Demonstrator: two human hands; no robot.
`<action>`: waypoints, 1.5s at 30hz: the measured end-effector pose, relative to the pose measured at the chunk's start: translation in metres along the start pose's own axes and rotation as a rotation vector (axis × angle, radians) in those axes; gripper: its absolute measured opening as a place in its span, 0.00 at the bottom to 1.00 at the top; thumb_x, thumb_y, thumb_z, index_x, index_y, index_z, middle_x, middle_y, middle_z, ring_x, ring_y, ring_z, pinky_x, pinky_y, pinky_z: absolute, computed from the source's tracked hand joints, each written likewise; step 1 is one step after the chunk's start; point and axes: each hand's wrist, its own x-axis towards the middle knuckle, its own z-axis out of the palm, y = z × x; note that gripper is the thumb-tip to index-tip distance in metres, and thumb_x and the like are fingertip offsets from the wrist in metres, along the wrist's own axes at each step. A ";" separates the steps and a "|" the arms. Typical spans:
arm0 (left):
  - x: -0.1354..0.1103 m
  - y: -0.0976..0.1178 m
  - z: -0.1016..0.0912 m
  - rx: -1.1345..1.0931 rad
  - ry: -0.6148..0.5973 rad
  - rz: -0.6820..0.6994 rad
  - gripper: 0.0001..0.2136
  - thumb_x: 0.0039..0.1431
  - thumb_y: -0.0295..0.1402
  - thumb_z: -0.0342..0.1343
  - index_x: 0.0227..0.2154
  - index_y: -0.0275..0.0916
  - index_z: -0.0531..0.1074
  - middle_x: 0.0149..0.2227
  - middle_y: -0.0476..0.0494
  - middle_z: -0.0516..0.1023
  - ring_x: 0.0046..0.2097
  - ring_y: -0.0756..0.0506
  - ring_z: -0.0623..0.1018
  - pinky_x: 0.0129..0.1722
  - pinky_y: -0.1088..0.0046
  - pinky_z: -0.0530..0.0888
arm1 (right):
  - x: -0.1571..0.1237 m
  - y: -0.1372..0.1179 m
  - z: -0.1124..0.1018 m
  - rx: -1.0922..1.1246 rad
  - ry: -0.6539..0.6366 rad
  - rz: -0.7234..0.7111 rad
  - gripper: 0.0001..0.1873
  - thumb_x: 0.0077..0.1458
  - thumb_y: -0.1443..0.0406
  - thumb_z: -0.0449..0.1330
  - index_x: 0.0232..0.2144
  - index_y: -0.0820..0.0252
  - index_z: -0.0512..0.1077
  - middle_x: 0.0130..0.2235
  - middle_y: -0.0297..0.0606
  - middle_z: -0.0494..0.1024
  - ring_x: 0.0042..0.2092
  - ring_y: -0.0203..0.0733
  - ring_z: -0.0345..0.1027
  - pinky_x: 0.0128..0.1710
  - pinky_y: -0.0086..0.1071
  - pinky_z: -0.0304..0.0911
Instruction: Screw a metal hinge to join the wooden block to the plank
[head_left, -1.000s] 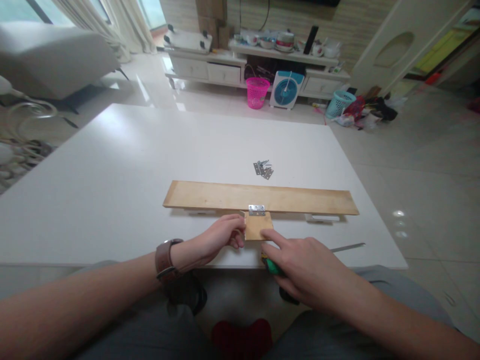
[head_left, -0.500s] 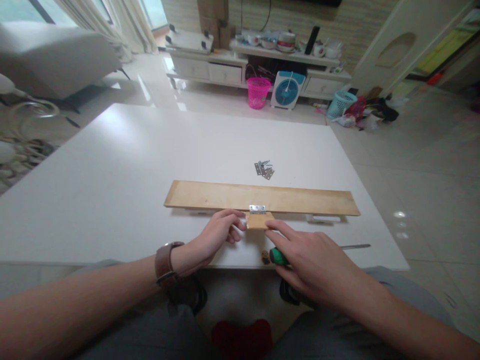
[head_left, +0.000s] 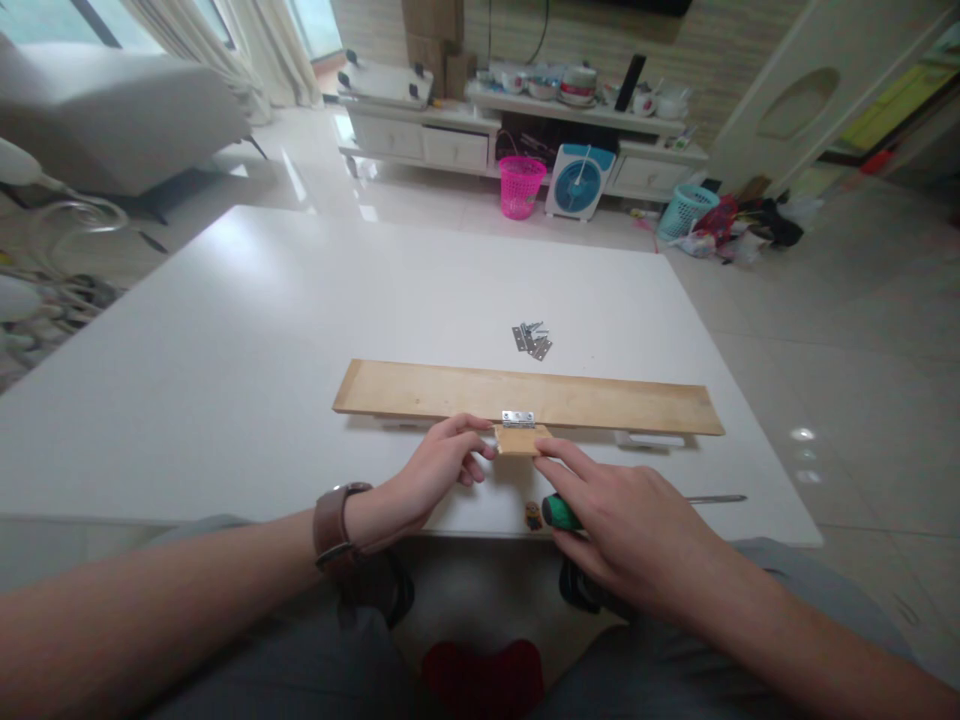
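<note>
Gripping a screwdriver point(head_left: 561, 512) in right hand point(head_left: 630, 520), left hand point(head_left: 431, 465) loosely uncurled, perhaps touching small board point(head_left: 520, 441)

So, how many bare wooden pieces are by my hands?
2: the long board across the white table, and the small piece between your left hand and right hand, at the hinge on the board's near edge. More could be hidden under the long board.

This is a home, apparently a living room: a pale sofa point(head_left: 135, 115) and long curtains point(head_left: 281, 60) at far left, a low white cabinet point(head_left: 455, 149) bearing bowls point(head_left: 541, 88) along the far wall, a household fan point(head_left: 579, 186) before it, and glossy floor tiles point(head_left: 840, 420) at right.
</note>
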 end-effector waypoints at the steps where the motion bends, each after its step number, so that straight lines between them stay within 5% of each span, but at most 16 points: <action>1: 0.000 0.000 0.000 0.005 -0.004 0.002 0.17 0.51 0.27 0.59 0.46 0.33 0.75 0.29 0.46 0.77 0.25 0.51 0.72 0.27 0.74 0.68 | 0.000 0.000 0.000 -0.003 -0.004 0.002 0.20 0.61 0.65 0.56 0.56 0.61 0.68 0.65 0.49 0.71 0.38 0.48 0.81 0.26 0.37 0.61; 11: 0.006 -0.011 0.001 -0.063 0.034 0.069 0.11 0.58 0.37 0.64 0.35 0.34 0.74 0.32 0.45 0.78 0.25 0.54 0.70 0.26 0.76 0.66 | 0.000 -0.002 0.000 -0.026 -0.031 0.006 0.19 0.62 0.63 0.57 0.55 0.60 0.68 0.65 0.48 0.72 0.37 0.48 0.81 0.26 0.37 0.64; 22: 0.012 -0.021 0.005 -0.124 0.076 0.037 0.08 0.59 0.34 0.63 0.31 0.34 0.73 0.29 0.46 0.76 0.23 0.54 0.69 0.24 0.76 0.64 | 0.001 -0.005 0.000 0.007 -0.069 0.008 0.13 0.62 0.64 0.56 0.48 0.57 0.69 0.63 0.44 0.73 0.35 0.47 0.80 0.26 0.38 0.60; 36: 0.018 -0.037 0.007 -0.120 -0.025 -0.055 0.06 0.56 0.33 0.59 0.30 0.36 0.72 0.26 0.49 0.72 0.23 0.52 0.70 0.23 0.75 0.64 | -0.001 -0.005 0.002 -0.005 -0.063 -0.008 0.16 0.60 0.65 0.56 0.51 0.58 0.69 0.62 0.46 0.73 0.35 0.46 0.80 0.26 0.38 0.61; 45: 0.020 -0.027 0.005 -0.243 0.016 -0.006 0.10 0.59 0.37 0.61 0.32 0.34 0.74 0.27 0.47 0.73 0.23 0.53 0.67 0.22 0.77 0.61 | -0.001 -0.005 0.003 -0.019 -0.079 -0.002 0.15 0.60 0.64 0.56 0.50 0.58 0.70 0.63 0.46 0.73 0.35 0.47 0.80 0.26 0.38 0.62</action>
